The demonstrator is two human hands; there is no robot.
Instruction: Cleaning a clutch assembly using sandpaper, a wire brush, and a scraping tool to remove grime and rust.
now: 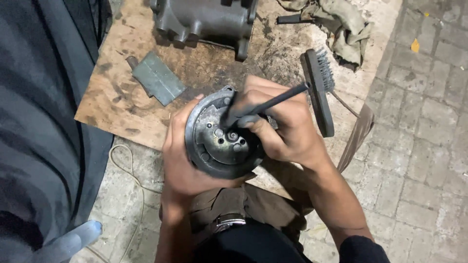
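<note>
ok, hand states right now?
Left hand: closed around the round metal part.
Right hand: closed on a dark rod.

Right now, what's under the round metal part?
The left hand cups the round metal part from below, above a brown cloth on the lap. The right hand presses a dark rod into its face. Its underside is hidden.

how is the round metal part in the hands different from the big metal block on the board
The round metal part is a disc cupped in the left hand, its face with small holes turned up. The big metal block is chunkier, lies untouched on the wooden board and is cut off by the frame. Both are dull grey, grimy metal.
</note>
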